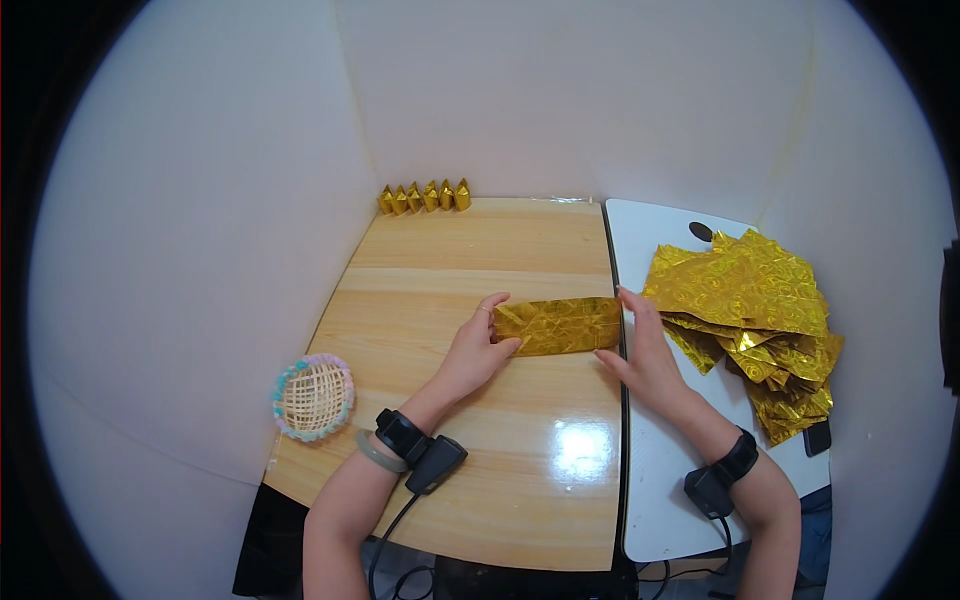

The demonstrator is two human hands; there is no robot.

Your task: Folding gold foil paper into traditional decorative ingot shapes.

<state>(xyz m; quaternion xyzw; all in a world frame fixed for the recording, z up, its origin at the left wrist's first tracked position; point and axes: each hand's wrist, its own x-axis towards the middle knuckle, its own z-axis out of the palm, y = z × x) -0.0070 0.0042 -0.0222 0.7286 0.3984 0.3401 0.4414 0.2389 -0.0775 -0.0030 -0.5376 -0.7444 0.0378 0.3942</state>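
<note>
A folded strip of gold foil paper (557, 327) lies level between my hands over the wooden table. Thumb and fingers of my left hand (478, 345) grip its left end. At the other end, my right hand (648, 352) holds the strip's short edge, with the thumb at the lower corner and a finger at the upper one. The strip has a creased, shiny patterned surface. Right of my right hand sits a loose pile of gold foil sheets (750, 285), stacked unevenly and partly fanned out.
Several small folded gold foil pieces (431, 196) stand in a row at the far left of the wooden table (480, 250). A woven basket (313, 398) with a pastel rim is at the left edge. The white table (660, 480) adjoins on the right, bearing a dark oval object (700, 232).
</note>
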